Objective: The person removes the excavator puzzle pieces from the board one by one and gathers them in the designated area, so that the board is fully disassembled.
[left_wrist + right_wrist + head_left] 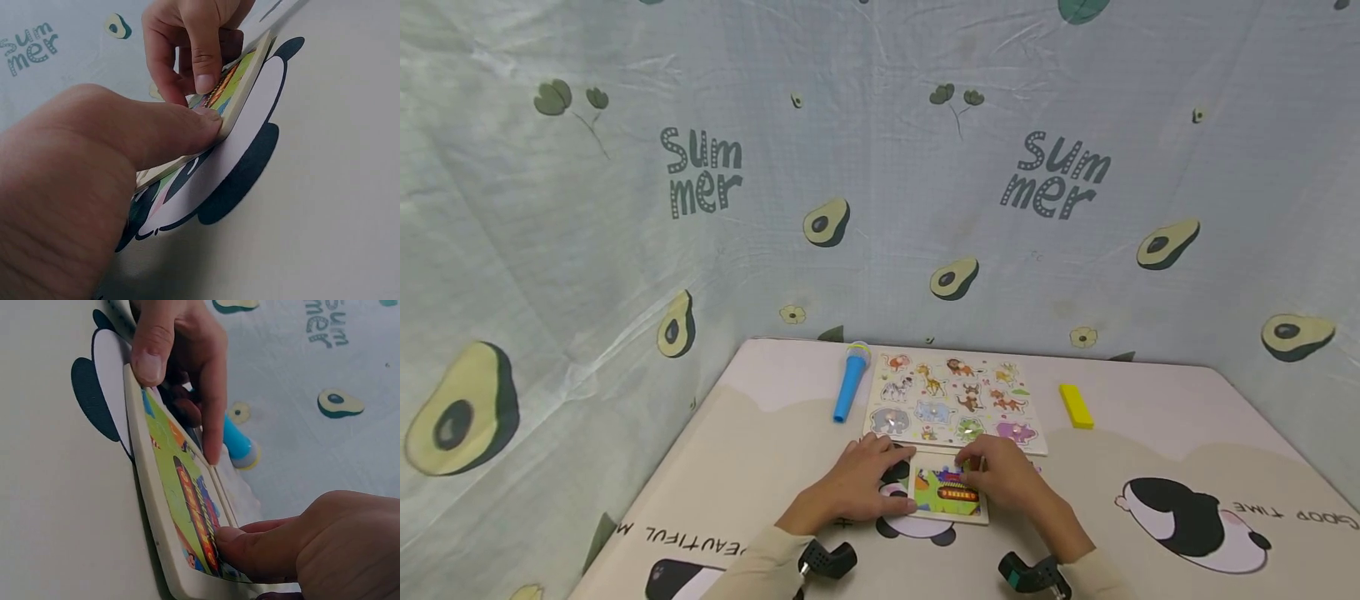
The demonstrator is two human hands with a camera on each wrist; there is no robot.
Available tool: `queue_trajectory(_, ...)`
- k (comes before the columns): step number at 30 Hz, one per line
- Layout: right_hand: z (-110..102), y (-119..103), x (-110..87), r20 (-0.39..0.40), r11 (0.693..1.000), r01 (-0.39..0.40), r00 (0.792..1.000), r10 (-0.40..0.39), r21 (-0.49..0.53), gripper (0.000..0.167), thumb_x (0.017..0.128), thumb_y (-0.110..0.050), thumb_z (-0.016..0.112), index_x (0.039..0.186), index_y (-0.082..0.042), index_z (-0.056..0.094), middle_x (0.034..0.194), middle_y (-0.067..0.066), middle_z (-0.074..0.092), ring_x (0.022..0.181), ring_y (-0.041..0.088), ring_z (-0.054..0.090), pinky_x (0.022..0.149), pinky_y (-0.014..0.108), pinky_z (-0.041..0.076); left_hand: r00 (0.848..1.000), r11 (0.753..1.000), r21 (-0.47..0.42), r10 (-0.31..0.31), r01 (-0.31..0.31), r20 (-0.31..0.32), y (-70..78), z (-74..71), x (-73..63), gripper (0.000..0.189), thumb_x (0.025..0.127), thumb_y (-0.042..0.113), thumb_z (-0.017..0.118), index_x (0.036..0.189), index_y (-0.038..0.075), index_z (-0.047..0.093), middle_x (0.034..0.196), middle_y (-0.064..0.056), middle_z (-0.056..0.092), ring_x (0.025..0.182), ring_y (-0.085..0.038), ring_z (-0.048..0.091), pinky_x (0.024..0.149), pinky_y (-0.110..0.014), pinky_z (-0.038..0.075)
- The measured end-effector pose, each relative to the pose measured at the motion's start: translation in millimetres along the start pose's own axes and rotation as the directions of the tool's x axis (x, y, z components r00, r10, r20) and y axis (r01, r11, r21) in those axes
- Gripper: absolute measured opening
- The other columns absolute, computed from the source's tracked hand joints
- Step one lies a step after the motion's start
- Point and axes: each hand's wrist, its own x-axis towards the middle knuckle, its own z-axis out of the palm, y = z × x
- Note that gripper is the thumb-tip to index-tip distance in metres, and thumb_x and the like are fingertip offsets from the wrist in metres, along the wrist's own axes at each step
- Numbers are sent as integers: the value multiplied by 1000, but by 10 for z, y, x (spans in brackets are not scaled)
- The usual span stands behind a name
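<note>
A small wooden jigsaw puzzle [949, 493] lies flat near the table's middle, its green picture showing a red and orange caterpillar-like shape in a pale frame. My left hand [867, 477] steadies its left side, with the thumb on the near corner and the index finger reaching to the far edge; the right wrist view shows this left hand [181, 356] too. Over the puzzle's far right corner, my right hand [1000, 473] has curled fingers and seems to pinch a puzzle piece, mostly hidden by the fingertips. Its thumb touches the picture in the right wrist view.
Directly behind the puzzle lies a larger animal peg board [951, 400]. A blue toy microphone [850, 387] is at its left, and a yellow block [1077, 406] at its right. Printed cloth walls [880, 167] enclose the table's back and sides.
</note>
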Motion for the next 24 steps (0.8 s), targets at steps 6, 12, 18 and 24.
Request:
queue_trajectory(6, 25, -3, -23, -28, 1000, 10, 1000, -10, -22, 12, 83, -8, 81, 88, -18, 77, 84, -7, 56, 78, 14, 49, 73, 32, 43, 1000, 1000, -7, 8, -8, 17, 28, -2, 7, 79, 83, 67, 66, 149, 26, 53, 130, 0, 58, 109, -15, 45, 89, -35, 38)
queue_trajectory(12, 55, -53, -6, -51, 1000, 18, 999, -18, 0, 13, 84, -8, 81, 84, -19, 74, 96, -5, 58, 90, 16, 54, 90, 43, 48, 1000, 1000, 4, -4, 4, 6, -5, -26, -8, 78, 83, 67, 66, 148, 26, 54, 129, 0, 58, 109, -16, 46, 90, -37, 38)
queue_trajectory(18, 80, -73, -7, -67, 1000, 18, 998, -17, 12, 22, 84, -4, 80, 76, -20, 67, 101, -4, 59, 97, 19, 57, 95, 46, 49, 1000, 1000, -1, 5, -5, 7, -19, -18, -10, 78, 83, 67, 66, 148, 25, 54, 126, 0, 58, 106, -15, 45, 88, -35, 38)
queue_trajectory(24, 74, -86, -21, -89, 999, 28, 996, -26, 19, 25, 83, -3, 81, 77, -20, 62, 98, -4, 62, 100, 20, 58, 97, 48, 48, 1000, 1000, -9, -8, 8, 8, -4, -30, 1, 78, 82, 66, 67, 148, 26, 54, 127, 0, 58, 106, -15, 45, 88, -35, 37)
